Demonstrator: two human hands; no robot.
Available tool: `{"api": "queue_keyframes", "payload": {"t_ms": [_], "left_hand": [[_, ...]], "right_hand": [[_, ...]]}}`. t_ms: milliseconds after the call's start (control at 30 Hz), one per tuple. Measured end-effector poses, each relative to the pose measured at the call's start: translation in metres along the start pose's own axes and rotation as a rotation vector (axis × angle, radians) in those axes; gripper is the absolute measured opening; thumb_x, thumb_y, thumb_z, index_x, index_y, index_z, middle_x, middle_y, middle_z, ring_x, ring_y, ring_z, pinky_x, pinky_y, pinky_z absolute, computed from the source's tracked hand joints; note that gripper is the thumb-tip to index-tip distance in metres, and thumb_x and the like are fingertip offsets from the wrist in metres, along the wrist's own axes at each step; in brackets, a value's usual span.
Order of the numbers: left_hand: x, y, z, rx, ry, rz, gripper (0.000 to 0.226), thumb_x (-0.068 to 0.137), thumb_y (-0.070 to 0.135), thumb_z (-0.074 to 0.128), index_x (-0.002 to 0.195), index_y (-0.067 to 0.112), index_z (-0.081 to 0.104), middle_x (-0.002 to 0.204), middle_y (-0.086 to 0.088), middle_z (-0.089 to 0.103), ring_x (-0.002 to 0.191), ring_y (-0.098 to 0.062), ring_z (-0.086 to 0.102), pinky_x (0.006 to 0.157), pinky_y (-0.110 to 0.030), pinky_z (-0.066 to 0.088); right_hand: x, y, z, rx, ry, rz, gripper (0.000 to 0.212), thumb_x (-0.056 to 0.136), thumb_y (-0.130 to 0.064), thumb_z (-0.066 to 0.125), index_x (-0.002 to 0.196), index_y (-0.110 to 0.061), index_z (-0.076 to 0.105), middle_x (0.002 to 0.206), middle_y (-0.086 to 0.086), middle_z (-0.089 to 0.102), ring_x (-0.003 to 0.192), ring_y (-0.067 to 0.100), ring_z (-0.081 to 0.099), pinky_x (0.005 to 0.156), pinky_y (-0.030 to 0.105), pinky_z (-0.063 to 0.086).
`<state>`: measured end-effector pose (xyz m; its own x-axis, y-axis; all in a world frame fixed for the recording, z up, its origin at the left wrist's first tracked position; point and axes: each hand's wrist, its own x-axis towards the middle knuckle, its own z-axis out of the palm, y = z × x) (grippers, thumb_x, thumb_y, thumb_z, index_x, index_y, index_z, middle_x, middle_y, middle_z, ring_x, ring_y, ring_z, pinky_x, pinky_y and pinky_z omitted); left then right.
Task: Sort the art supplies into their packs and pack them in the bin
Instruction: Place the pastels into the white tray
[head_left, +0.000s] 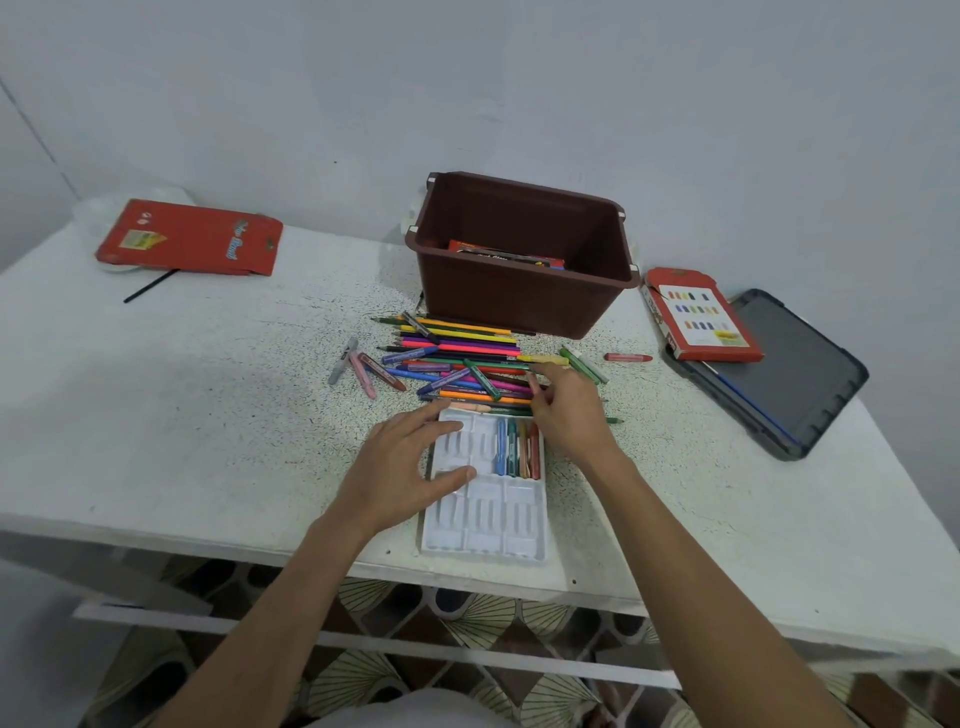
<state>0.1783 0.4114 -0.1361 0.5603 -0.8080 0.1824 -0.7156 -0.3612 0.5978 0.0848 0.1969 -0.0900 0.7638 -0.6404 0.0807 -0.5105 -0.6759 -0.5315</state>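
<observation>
Bracing: left hand on tray, fingers spread
Right hand: fingers curled into pile; a pinch cannot be told
Crayons: in tray, between both hands' fingers
Bin: behind pile, beyond right fingers
Writing: red pack lettering too blurred to read

Plain pale wall behind white speckled table; fan-patterned floor tiles below; soft even light.
</observation>
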Motion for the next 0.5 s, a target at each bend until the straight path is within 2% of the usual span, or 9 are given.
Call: {"api": "queue_keyframes", "payload": {"t_ms": [67, 100, 167, 267, 333, 433, 500], "left_hand": [[0.0, 0.0, 0.0, -0.003, 0.001, 0.001, 0.076, 0.075, 0.079, 0.046, 0.134, 0.031, 0.056, 0.153, 0.017, 0.033, 0.137, -0.01, 0.037, 0.114, -0.044, 0.027], [0.0, 0.0, 0.0, -0.005, 0.0, 0.0, 0.076, 0.075, 0.079, 0.046, 0.134, 0.031, 0.056, 0.154, 0.017, 0.033, 0.137, -0.01, 0.037, 0.114, -0.044, 0.027], [0.0, 0.0, 0.001, 0.001, -0.003, -0.003, 0.076, 0.075, 0.079, 0.045, 0.134, 0.032, 0.056, 0.154, 0.018, 0.033, 0.137, -0.01, 0.036, 0.114, -0.044, 0.027], [0.001, 0.0, 0.0, 0.007, -0.003, 0.0, 0.074, 0.076, 0.078, 0.046, 0.133, 0.032, 0.056, 0.154, 0.018, 0.033, 0.137, -0.01, 0.036, 0.114, -0.044, 0.028], [0.001, 0.0, 0.0, 0.011, -0.002, 0.005, 0.074, 0.076, 0.077, 0.047, 0.133, 0.031, 0.056, 0.154, 0.017, 0.033, 0.137, -0.01, 0.036, 0.113, -0.042, 0.027], [0.0, 0.0, 0.0, 0.014, 0.0, 0.008, 0.072, 0.077, 0.076, 0.048, 0.133, 0.031, 0.056, 0.154, 0.018, 0.033, 0.138, -0.009, 0.035, 0.113, -0.041, 0.026], [0.0, 0.0, 0.0, 0.011, 0.004, 0.011, 0.071, 0.077, 0.075, 0.049, 0.133, 0.031, 0.057, 0.153, 0.018, 0.034, 0.137, -0.008, 0.036, 0.112, -0.041, 0.027]], "right_hand": [[-0.007, -0.006, -0.008, 0.104, -0.029, 0.023, 0.029, 0.098, -0.017, 0.054, 0.127, -0.019, 0.06, 0.085, 0.004, 0.068, 0.066, 0.012, 0.064, 0.051, 0.011, 0.044], [-0.013, -0.011, -0.013, 0.177, -0.054, 0.038, 0.027, 0.098, -0.016, 0.055, 0.123, -0.021, 0.06, 0.08, 0.002, 0.066, 0.066, 0.015, 0.064, 0.052, 0.015, 0.047], [-0.024, -0.019, -0.018, 0.304, -0.108, 0.063, 0.025, 0.094, -0.013, 0.059, 0.117, -0.025, 0.059, 0.08, 0.005, 0.065, 0.073, 0.023, 0.066, 0.062, 0.031, 0.054], [-0.04, -0.028, -0.013, 0.345, -0.175, 0.061, 0.025, 0.091, -0.012, 0.064, 0.111, -0.026, 0.059, 0.082, 0.008, 0.067, 0.073, 0.023, 0.065, 0.061, 0.038, 0.053], [-0.047, -0.029, -0.005, 0.334, -0.203, 0.034, 0.02, 0.091, -0.012, 0.064, 0.107, -0.023, 0.06, 0.075, 0.002, 0.068, 0.067, 0.014, 0.064, 0.059, 0.033, 0.052], [-0.055, -0.03, 0.002, 0.211, -0.195, -0.058, 0.005, 0.093, -0.013, 0.062, 0.097, -0.015, 0.063, 0.061, -0.012, 0.061, 0.056, -0.004, 0.057, 0.053, 0.012, 0.04], [-0.057, -0.032, 0.003, 0.145, -0.174, -0.109, 0.005, 0.093, -0.014, 0.062, 0.098, -0.014, 0.064, 0.059, -0.013, 0.06, 0.059, -0.005, 0.056, 0.054, 0.011, 0.036]]}}
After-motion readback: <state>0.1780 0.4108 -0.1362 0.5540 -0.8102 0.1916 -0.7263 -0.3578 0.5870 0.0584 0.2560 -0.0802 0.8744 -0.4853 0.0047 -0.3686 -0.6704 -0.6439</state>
